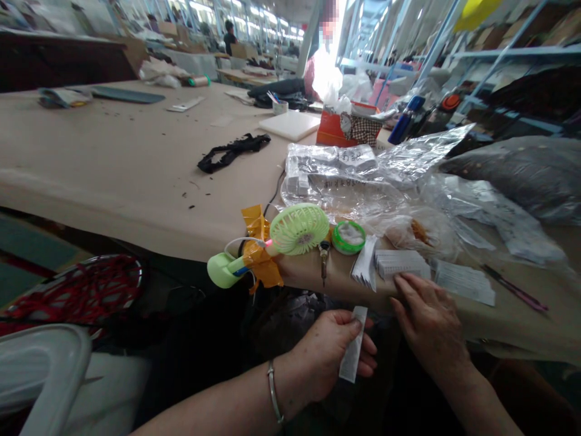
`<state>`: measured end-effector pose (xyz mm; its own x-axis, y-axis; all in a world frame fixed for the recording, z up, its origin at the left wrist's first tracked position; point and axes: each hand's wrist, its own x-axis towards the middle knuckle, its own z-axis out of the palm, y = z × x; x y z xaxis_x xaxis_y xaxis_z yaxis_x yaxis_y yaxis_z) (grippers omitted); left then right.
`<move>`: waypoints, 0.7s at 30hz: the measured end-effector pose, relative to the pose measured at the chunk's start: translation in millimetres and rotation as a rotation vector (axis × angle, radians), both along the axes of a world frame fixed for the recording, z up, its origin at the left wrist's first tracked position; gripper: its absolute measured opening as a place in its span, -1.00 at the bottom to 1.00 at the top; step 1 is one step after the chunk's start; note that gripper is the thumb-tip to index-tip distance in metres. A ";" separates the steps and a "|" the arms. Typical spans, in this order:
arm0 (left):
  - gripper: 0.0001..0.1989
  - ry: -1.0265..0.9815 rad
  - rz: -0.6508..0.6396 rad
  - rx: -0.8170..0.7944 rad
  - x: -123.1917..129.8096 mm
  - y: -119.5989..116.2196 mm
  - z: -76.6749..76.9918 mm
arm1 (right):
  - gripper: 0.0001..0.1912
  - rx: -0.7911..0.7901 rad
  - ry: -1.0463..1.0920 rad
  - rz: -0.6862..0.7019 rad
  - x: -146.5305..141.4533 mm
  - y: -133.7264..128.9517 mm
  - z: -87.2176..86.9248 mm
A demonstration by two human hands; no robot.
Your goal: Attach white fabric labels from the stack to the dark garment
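Just off the table's front edge, my left hand (324, 348) pinches a narrow white label strip (351, 357) between thumb and fingers. My right hand (429, 312) lies palm down at the edge, fingers stretched out, with its fingertips touching a fanned stack of white labels (399, 262). To the right of that stack lies another stack of labels (465, 281). A folded bunch of white strips (364, 266) is on its left. Near them are a green round tin (348, 237) with white stuffing and a small pointed tool (324, 263).
A green handheld fan (299, 229) is fixed to the edge with orange tape (263, 266). Clear plastic bags (336, 175) lie behind. Tweezers (515, 287) rest at right. Farther back are a black cloth band (231, 152), a white block (290, 124) and a tissue box (347, 127).
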<state>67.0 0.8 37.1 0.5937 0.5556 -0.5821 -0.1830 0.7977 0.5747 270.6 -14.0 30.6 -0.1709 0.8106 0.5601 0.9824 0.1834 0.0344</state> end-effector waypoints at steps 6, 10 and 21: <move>-0.84 0.028 -0.032 0.000 -0.3 -1.1 -4.8 | -0.84 0.104 0.136 0.092 11.2 -1.6 -7.4; -0.82 0.016 -0.022 -0.059 0.3 1.9 -2.9 | -0.84 0.111 0.303 0.188 3.0 -14.7 -0.7; -0.89 -0.191 0.136 -0.111 -1.6 -1.3 1.9 | -0.79 -0.126 0.233 0.560 -57.0 -47.7 -5.9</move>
